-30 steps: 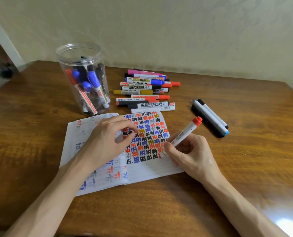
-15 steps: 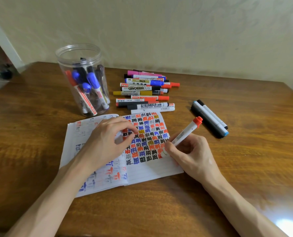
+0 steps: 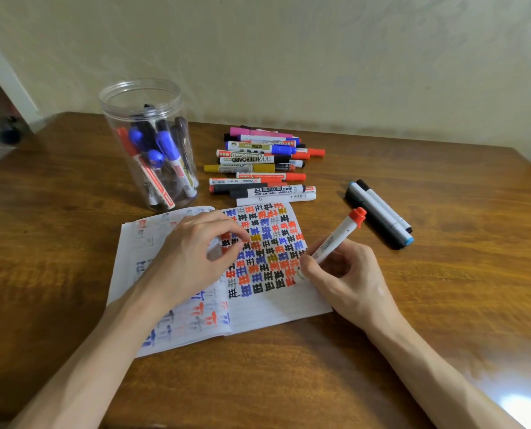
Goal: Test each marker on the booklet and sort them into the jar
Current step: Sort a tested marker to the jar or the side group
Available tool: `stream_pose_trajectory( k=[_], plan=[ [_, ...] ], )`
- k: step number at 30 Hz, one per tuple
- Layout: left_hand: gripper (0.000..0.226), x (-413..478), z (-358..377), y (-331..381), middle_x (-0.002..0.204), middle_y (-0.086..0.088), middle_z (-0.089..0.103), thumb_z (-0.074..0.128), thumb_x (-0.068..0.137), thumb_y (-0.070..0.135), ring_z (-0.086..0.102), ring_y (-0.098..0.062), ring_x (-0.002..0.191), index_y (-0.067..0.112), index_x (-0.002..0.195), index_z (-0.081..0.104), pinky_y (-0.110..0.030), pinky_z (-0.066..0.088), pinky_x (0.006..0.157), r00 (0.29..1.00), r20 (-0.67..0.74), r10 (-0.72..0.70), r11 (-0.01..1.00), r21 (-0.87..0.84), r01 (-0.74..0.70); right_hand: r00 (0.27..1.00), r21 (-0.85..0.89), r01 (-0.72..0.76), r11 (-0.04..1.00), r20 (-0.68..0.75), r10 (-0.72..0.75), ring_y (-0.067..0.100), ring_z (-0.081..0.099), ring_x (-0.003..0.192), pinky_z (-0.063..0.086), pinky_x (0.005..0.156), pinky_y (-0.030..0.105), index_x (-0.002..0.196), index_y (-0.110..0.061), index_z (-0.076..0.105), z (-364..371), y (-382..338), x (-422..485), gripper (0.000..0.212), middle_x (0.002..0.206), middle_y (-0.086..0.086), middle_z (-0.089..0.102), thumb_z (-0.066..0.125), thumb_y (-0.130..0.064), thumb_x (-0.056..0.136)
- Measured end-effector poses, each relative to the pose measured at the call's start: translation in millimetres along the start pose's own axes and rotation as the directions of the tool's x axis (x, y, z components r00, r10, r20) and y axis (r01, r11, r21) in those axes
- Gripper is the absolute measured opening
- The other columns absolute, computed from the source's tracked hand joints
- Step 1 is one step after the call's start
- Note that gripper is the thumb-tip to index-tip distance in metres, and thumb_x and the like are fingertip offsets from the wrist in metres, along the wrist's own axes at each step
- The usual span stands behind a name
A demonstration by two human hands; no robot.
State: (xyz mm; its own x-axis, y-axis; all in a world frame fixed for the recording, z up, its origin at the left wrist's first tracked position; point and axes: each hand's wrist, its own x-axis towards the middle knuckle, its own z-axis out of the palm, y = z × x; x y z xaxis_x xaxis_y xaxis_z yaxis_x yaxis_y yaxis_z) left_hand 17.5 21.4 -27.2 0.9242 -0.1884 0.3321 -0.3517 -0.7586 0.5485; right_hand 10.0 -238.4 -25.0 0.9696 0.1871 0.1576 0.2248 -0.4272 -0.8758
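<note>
Here's the marker [image 3: 335, 239]: a white barrel with dark print and an orange-red cap stuck on its upper end, leaning up and to the right. The right hand [image 3: 347, 280] has it in a writing grip, thumb and fingers curled round the lower barrel. The tip end is down at the lower right corner of the block of characters, though the thumb hides the tip itself. The booklet [image 3: 276, 305] lies open on the counter [image 3: 443, 289], its right page packed with rows of black, blue, orange and yellow test marks. The left hand [image 3: 193, 258] rests on the fold, fingers bent and tips down on the paper, gripping nothing that I can see.

Against a second ago, very little differs. The marker keeps the same tilt and the same spot on the page, the left hand has not shifted, and nothing has gone into the jar.

That clear jar [image 3: 140, 97] stands behind the booklet's left page with red, blue and black markers upright inside. Just right of it lies the pile of markers [image 3: 258, 168], stacked side by side. Three dark and grey markers [image 3: 378, 215] lie apart, further right. The counter is brown wood grain, and a pale wall [image 3: 289, 57] runs behind it.
</note>
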Motion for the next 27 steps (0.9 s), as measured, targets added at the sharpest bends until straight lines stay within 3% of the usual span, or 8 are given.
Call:
stream_pose_trajectory(
  k=[3,6,8,10,12,17,19,27],
  plan=[
    [0.022,0.1,0.3,-0.8,0.112,0.021,0.067,0.065,0.091,0.038,0.06,-0.001,0.11,0.033,0.11,0.075,-0.038,0.053,0.097,1.0,0.0,0.006,1.0,-0.007,-0.006,1.0,0.029,-0.024,0.999,-0.013,0.024,0.016,0.077,0.078,0.064,0.066,0.039,0.085,-0.02,0.074,-0.2,-1.6,0.0,0.01,0.087,-0.007,0.08,0.076,-0.019,0.094],
    [0.022,0.3,0.1,-1.6,0.111,0.021,0.067,0.064,0.091,0.039,0.061,-0.002,0.109,0.033,0.11,0.075,-0.04,0.053,0.097,1.0,-0.001,0.01,1.0,-0.014,-0.01,0.997,0.147,-0.051,0.988,-0.046,0.058,0.006,0.072,0.066,0.055,0.057,0.021,0.085,-0.014,0.073,-0.9,-8.3,-0.1,0.013,0.075,-0.01,0.077,0.073,-0.019,0.097],
    [0.022,0.6,0.3,-2.3,0.111,0.021,0.067,0.064,0.091,0.039,0.061,-0.002,0.109,0.033,0.11,0.075,-0.04,0.053,0.097,1.0,0.0,0.014,1.0,-0.01,-0.014,0.997,0.207,-0.047,0.977,-0.047,0.058,0.004,0.068,0.063,0.052,0.058,0.018,0.086,-0.015,0.072,-2.1,-15.0,-0.5,0.017,0.072,-0.013,0.074,0.069,-0.027,0.099],
    [0.022,0.5,0.8,-2.8,0.112,0.02,0.067,0.065,0.091,0.038,0.061,-0.001,0.109,0.032,0.111,0.075,-0.039,0.054,0.097,1.0,0.002,0.014,1.0,-0.005,-0.014,0.998,0.22,-0.041,0.975,-0.041,0.051,0.005,0.071,0.068,0.057,0.061,0.023,0.091,-0.016,0.072,-2.9,-20.5,-0.2,0.019,0.078,-0.011,0.077,0.066,-0.031,0.099],
    [0.022,0.4,0.9,-2.9,0.113,0.02,0.067,0.066,0.091,0.037,0.06,-0.001,0.11,0.032,0.111,0.075,-0.039,0.054,0.097,1.0,0.002,0.009,1.0,-0.003,-0.009,0.998,0.254,-0.043,0.966,-0.026,0.052,0.007,0.073,0.069,0.058,0.062,0.026,0.113,-0.017,0.069,-2.6,-22.8,0.4,0.019,0.086,-0.007,0.079,0.067,-0.029,0.099],
    [0.019,1.1,0.6,-0.7,0.112,0.023,0.066,0.069,0.091,0.033,0.059,0.002,0.109,0.034,0.109,0.075,-0.032,0.051,0.097,1.0,0.0,0.0,1.0,0.001,0.0,0.996,0.272,-0.067,0.96,0.074,0.049,0.024,0.072,0.064,0.057,0.061,0.03,0.159,-0.036,0.018,-0.5,-20.8,4.8,0.088,0.078,0.007,0.077,0.075,-0.032,0.091],
    [0.02,1.3,1.1,-0.3,0.113,0.026,0.063,0.07,0.091,0.033,0.059,0.003,0.111,0.035,0.11,0.074,-0.031,0.051,0.098,1.0,0.001,-0.007,1.0,0.007,0.007,0.992,0.285,-0.076,0.956,0.117,0.045,0.021,0.074,0.065,0.057,0.061,0.031,0.159,-0.048,0.001,-0.4,-23.0,8.3,0.104,0.08,0.006,0.078,0.076,-0.034,0.088],
    [0.019,1.7,2.3,-4.6,0.113,0.029,0.063,0.073,0.091,0.037,0.059,0.002,0.111,0.038,0.11,0.073,-0.034,0.055,0.096,1.0,-0.008,-0.015,1.0,0.016,0.015,0.992,0.289,-0.02,0.957,0.128,-0.018,0.032,0.074,0.062,0.061,0.061,0.037,0.155,-0.044,0.011,2.5,-47.7,36.2,0.098,0.078,0.015,0.077,0.08,-0.029,0.087]
  ],
)
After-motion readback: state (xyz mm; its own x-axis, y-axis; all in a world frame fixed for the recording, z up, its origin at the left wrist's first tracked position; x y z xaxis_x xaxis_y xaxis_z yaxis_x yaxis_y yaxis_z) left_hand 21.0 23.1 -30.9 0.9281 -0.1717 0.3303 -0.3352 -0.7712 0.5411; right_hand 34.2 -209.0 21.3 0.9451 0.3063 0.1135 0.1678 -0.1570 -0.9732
